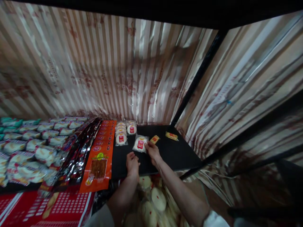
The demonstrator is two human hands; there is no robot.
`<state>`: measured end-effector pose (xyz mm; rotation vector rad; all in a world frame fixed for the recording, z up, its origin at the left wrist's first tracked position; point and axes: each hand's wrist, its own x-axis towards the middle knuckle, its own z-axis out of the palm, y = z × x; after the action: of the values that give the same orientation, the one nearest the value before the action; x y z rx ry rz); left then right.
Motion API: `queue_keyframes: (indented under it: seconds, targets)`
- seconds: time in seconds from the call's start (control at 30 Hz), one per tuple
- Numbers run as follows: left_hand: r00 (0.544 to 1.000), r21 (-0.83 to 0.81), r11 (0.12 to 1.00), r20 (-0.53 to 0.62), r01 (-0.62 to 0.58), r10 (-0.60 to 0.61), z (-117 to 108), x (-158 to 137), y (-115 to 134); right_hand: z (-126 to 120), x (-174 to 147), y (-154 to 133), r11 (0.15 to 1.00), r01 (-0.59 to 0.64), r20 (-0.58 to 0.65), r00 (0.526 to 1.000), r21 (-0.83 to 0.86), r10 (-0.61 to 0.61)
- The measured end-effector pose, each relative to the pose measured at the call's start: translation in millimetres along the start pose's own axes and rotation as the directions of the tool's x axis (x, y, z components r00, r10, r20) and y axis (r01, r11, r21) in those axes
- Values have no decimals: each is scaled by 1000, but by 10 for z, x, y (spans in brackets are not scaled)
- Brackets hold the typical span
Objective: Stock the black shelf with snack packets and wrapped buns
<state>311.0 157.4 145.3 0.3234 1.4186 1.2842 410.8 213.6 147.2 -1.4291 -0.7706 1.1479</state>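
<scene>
My right hand (153, 152) pinches the right edge of a clear packet holding a round white cake (139, 144) with a red label, just over the black shelf (175, 154). To its left, my left hand (133, 164) is loosely curled above the shelf's front edge, thumb apart from the fingers and nothing visible in it. Similar round white packets (121, 138) lie overlapped in a row to the left, with another packet (131, 128) beside their far end. A small yellow packet (155, 139) lies just beyond my right hand. Another yellow packet (172, 136) rests farther right.
Orange snack bags (99, 157) overlap in a row at left, beside dark shiny bags (78, 148) and many white packets (44, 154). Below are a red basket (71, 205) and bagged round pale items (158, 199). A black post (196, 82) rises at the shelf's back right corner, before striped sheeting (118, 63).
</scene>
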Motion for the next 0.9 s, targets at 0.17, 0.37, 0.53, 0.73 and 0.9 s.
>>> queue_keyframes:
  seconds: [0.17, 0.37, 0.53, 0.73, 0.9]
  targets:
    - [993, 65, 997, 106, -49, 42, 206, 311, 195, 287, 505, 36, 996, 36, 19, 999, -81, -35]
    - [977, 35, 996, 201, -80, 71, 397, 571, 328, 513, 900, 176, 971, 109, 53, 994, -214, -100]
    - [971, 12, 996, 223, -93, 88, 467, 696, 361, 571, 1112, 243, 926, 189, 95, 982, -327, -166]
    - [973, 33, 995, 215, -96, 86, 479, 848, 365, 588, 1264, 287, 860, 225, 85, 974, -459, -209]
    - [971, -6, 994, 210, -111, 110, 482, 945, 286, 635, 1311, 314, 808, 230, 55, 970, -543, -239]
